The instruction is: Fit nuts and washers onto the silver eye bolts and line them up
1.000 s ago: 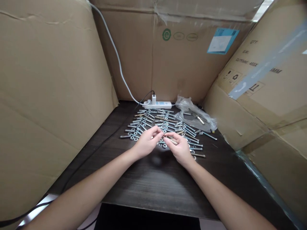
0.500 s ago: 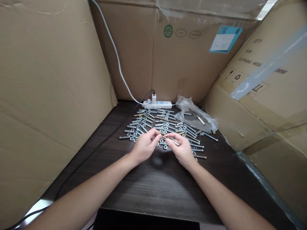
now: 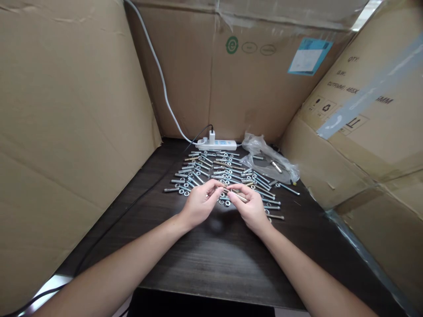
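My left hand (image 3: 201, 205) and my right hand (image 3: 251, 210) meet above the near side of a spread of metal hardware. Between them is a brass-coloured anchor bolt (image 3: 239, 197), lying at a slant. My right thumb and fingers pinch its thicker, sleeve-like end. The fingertips of my left hand close on its thinner end; any small part between them is too small to make out. Behind and beside the hands lie several loose bolts (image 3: 269, 195), metal sleeves (image 3: 178, 181), washers and nuts (image 3: 227, 204) on the dark table (image 3: 211, 259).
A white power strip (image 3: 225, 145) with a plugged-in charger (image 3: 212, 137) sits at the back. Right of it lies a clear plastic bag (image 3: 287, 169) with metal parts by it. A black cable (image 3: 132, 206) crosses the table's left side. Cardboard walls (image 3: 185, 75) enclose three sides.
Both hands stay almost where they were, still gripping the anchor bolt. My left fingers have shifted slightly along its thin end. The view has tilted very slightly.
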Tool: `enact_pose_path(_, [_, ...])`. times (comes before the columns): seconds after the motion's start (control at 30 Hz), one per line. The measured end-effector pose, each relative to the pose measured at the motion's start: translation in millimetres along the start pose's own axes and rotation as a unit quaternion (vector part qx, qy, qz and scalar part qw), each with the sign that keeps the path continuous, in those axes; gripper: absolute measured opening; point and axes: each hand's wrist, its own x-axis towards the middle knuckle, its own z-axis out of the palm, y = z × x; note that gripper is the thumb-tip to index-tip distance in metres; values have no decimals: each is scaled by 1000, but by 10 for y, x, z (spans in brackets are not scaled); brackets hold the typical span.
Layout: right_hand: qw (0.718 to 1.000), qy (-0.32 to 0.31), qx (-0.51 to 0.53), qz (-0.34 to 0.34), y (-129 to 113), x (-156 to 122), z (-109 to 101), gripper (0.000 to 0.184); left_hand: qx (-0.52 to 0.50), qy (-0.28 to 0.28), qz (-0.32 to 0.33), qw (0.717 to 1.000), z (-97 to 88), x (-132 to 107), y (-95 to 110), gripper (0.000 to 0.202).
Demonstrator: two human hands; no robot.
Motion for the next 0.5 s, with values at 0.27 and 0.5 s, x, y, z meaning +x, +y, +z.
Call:
enact_pose_path(0.27, [1000,-1,22,17,16,8,-26,27,-18,-8,21,1000,23,-21,-37,20])
enact_pose_path(0.5, [996,-11,69,49,61,21,-36,31,-15,-28,11,999,14,-33,-22,19])
